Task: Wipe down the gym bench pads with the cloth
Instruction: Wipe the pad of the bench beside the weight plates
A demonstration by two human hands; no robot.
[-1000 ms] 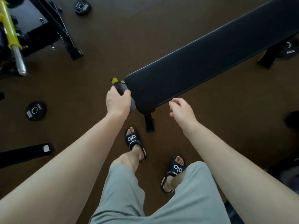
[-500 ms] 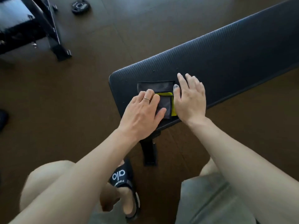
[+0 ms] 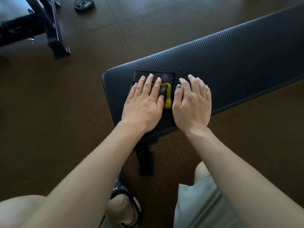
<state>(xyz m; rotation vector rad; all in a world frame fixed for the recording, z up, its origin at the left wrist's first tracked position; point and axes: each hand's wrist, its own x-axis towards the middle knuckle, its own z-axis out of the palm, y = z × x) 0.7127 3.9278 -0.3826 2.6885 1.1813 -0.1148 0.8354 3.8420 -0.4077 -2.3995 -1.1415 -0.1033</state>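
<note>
Wiping looks barely begun: droplets still bead on the bench [image 3: 230, 63] pad just beyond the fingertips, and the long stretch running away to the right of the right hand [image 3: 192, 102] seems untouched. One cloth [image 3: 164, 78] (dark, with a yellow edge) lies folded flat at the near end of the pad, under the left hand [image 3: 143, 102], whose grip is open, straight fingers pressing it down. The right hand rests flat just beside it, grip also open, thumb at the yellow edge. Counted: one cloth, one bench pad in reach, two hands, one weight plate [image 3: 83, 4] on the floor, well beyond the left hand.
</note>
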